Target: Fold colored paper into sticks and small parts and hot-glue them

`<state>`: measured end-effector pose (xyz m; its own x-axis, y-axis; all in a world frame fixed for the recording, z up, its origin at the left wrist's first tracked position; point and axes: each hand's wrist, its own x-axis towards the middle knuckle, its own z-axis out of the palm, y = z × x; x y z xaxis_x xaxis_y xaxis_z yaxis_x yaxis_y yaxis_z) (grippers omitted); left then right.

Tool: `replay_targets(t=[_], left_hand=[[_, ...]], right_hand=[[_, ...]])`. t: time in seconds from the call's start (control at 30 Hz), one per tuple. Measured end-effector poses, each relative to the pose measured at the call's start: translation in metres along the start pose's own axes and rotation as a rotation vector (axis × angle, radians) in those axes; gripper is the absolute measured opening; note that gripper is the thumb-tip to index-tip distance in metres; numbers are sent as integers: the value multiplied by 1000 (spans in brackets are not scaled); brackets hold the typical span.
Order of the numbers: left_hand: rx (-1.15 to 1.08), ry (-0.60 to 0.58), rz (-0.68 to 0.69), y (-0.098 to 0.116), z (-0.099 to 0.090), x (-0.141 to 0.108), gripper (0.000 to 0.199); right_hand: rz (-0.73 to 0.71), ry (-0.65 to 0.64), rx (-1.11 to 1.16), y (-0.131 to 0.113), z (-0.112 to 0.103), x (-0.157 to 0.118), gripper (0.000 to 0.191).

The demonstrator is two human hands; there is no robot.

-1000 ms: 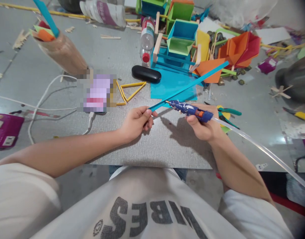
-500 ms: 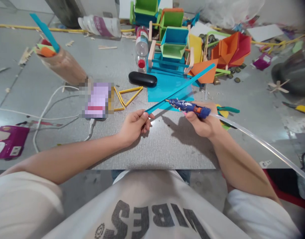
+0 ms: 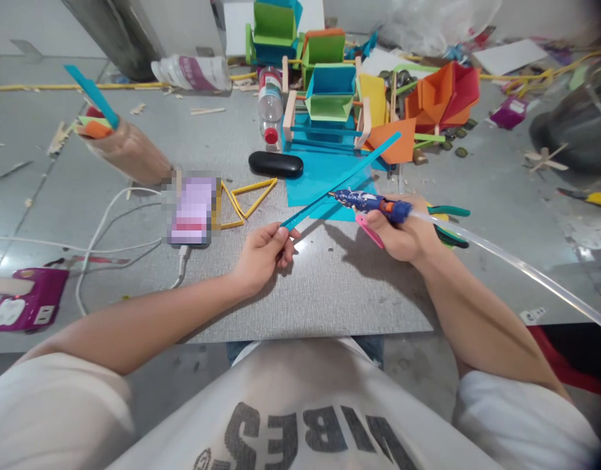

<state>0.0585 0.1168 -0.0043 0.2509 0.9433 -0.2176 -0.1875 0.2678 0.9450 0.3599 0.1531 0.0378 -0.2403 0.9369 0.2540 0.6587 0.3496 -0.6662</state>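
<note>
Between thumb and fingers my left hand [image 3: 265,256] pinches the lower end of a long blue paper strip [image 3: 362,168], which slants up to the right. My right hand [image 3: 402,232] is wrapped round a blue glue gun [image 3: 372,203] with a pink trigger, its nozzle at the strip's middle. A long clear glue stick [image 3: 506,256] runs out of the gun's back. Beneath the strip lies blue paper [image 3: 305,183]. Two yellow paper triangles [image 3: 254,198] lie left of it, beside a phone [image 3: 195,209].
Behind are a colourful paper-and-stick model [image 3: 330,91], a bottle [image 3: 270,108], a black case [image 3: 276,164] and an orange paper piece [image 3: 393,140]. A holder [image 3: 134,153] stands left, a purple power socket [image 3: 31,303] lower left, green-handled pliers [image 3: 450,211] right of my right hand.
The camera view has shifted a little. The strip's far end appears slightly further left, and the pink trigger shows more clearly. Both hands keep their holds.
</note>
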Motion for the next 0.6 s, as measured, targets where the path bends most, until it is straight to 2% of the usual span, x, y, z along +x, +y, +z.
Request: replay_targets(t=[0.6], left_hand=[[-6, 11, -8, 0, -2, 1, 43]], right_hand=[[37, 99, -74, 17, -2, 5, 80]])
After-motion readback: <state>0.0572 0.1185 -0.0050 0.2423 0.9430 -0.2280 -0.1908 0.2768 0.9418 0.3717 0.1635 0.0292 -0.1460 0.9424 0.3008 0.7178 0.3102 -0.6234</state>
